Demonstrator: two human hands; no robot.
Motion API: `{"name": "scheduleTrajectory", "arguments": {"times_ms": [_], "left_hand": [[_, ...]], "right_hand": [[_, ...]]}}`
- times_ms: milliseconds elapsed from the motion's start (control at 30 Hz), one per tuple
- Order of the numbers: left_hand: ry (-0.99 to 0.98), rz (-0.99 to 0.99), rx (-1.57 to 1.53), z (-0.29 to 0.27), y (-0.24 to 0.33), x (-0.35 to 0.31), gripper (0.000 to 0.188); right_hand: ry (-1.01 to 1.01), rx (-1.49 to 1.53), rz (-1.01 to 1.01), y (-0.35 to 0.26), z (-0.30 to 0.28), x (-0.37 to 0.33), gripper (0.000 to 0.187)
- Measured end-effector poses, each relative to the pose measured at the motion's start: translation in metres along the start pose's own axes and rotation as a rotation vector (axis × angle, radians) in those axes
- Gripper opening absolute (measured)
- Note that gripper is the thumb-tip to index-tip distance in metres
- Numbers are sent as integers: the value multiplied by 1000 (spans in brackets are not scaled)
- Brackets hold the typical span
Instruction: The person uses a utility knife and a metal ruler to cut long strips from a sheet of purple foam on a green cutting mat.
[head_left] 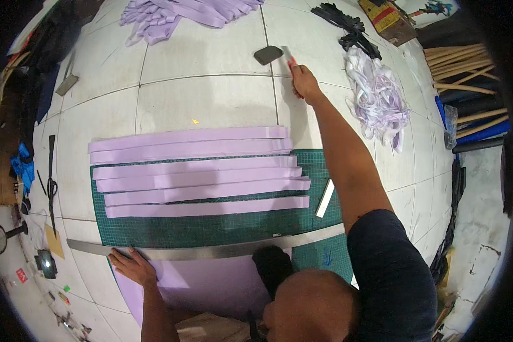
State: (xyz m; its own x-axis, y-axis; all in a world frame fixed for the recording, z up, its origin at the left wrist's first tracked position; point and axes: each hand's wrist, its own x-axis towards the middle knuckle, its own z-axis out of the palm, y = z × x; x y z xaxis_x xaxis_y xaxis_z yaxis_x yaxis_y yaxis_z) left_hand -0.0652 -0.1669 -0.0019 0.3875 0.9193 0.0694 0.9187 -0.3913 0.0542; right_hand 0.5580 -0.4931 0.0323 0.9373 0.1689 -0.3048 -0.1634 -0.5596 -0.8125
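Note:
My left hand (132, 267) lies with fingers stretched out on the left part of a long metal ruler (211, 252). The ruler crosses the green cutting mat (211, 228), along the edge of a lilac fabric sheet (211, 282). My right arm reaches far forward. My right hand (305, 84) is closed round the red handle of a knife (289, 58); its blade is by a dark grey block (268, 55), like a sharpening stone, on the floor. Several cut lilac strips (205, 181) lie in rows beyond the ruler. Something black (271, 268) rests against the ruler's near edge.
A white bar (325, 198) lies on the mat's right side. Lilac strips (194, 14) are heaped at the far side, pale ribbon-like scraps (377, 94) at right. Long black scissors (52, 185) lie at left. Wooden poles (461, 65) and a box (389, 23) stand at right.

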Motion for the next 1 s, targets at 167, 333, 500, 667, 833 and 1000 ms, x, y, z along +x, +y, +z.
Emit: {"name": "scheduleTrajectory", "arguments": {"times_ms": [167, 333, 500, 667, 833, 1000], "left_hand": [[-8, 12, -29, 3, 15, -2, 70], [56, 12, 57, -4, -22, 5, 70], [-34, 24, -26, 21, 13, -3, 70], [57, 58, -24, 7, -3, 2, 70], [2, 13, -51, 4, 10, -2, 71], [7, 30, -25, 11, 8, 0, 71]], "right_hand": [[198, -135, -19, 27, -20, 16, 51], [-149, 29, -69, -1, 29, -12, 53], [352, -281, -129, 58, -35, 41, 50], [298, -526, -187, 25, -4, 9, 49], [15, -656, -432, 18, -2, -2, 49], [250, -707, -178, 13, -21, -3, 46]]}}
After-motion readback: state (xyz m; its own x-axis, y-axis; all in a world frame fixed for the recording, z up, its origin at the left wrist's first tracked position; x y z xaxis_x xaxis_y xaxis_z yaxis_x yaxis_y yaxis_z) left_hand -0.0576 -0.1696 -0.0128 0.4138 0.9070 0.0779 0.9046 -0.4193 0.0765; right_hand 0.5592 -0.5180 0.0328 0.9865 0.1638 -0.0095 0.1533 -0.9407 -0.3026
